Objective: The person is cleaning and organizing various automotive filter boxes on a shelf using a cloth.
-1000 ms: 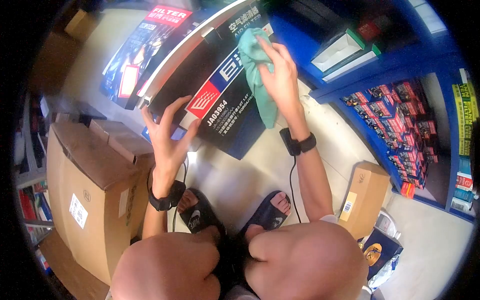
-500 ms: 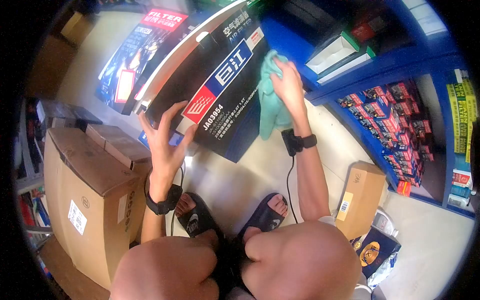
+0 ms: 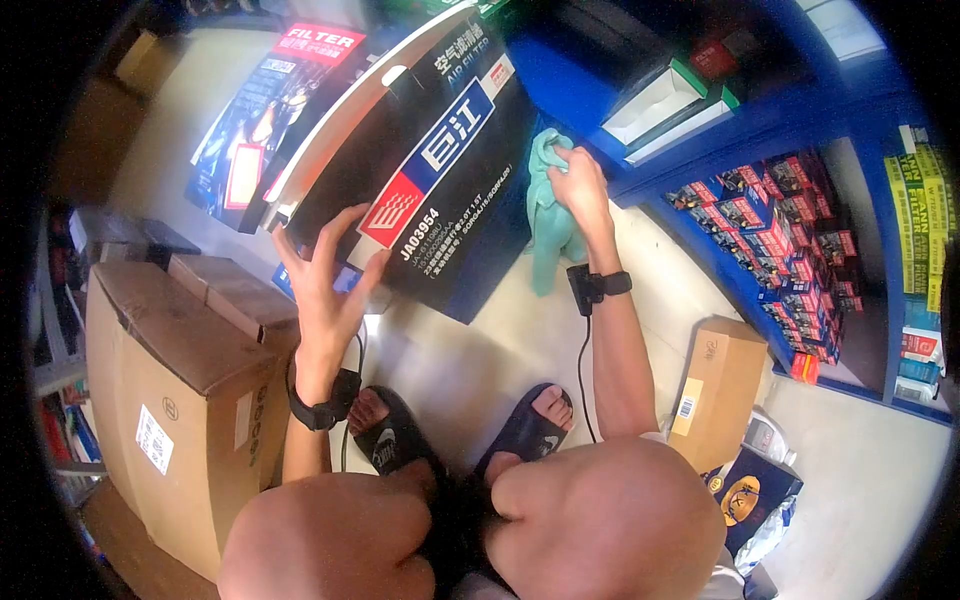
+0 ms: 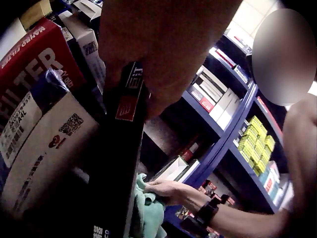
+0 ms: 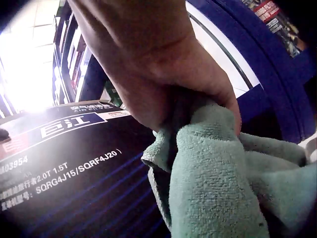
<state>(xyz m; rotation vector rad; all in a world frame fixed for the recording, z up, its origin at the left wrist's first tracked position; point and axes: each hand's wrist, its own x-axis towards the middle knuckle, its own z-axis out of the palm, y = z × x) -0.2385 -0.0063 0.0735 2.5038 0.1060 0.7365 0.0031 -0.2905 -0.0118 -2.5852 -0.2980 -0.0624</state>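
Observation:
A black air filter box (image 3: 450, 190) with a red, white and blue label stands tilted in front of me. My left hand (image 3: 330, 290) grips its near end, with the thumb and fingers on either side in the left wrist view. My right hand (image 3: 582, 185) holds a bunched green cloth (image 3: 550, 220) just right of the box. In the right wrist view the terry cloth (image 5: 208, 173) hangs in folds from the curled fingers. The box's lettered face (image 5: 74, 168) lies to the left of it there.
Another filter box (image 3: 255, 120) with a red top stands behind at the left. A big cardboard carton (image 3: 190, 400) is at my left, a smaller carton (image 3: 718, 395) at my right. Blue shelving (image 3: 640, 185) with small stacked boxes (image 3: 770, 240) runs along the right.
The right hand has drawn the cloth off the box face, right and down towards me, uncovering the label's right end. The left hand keeps its grip on the box.

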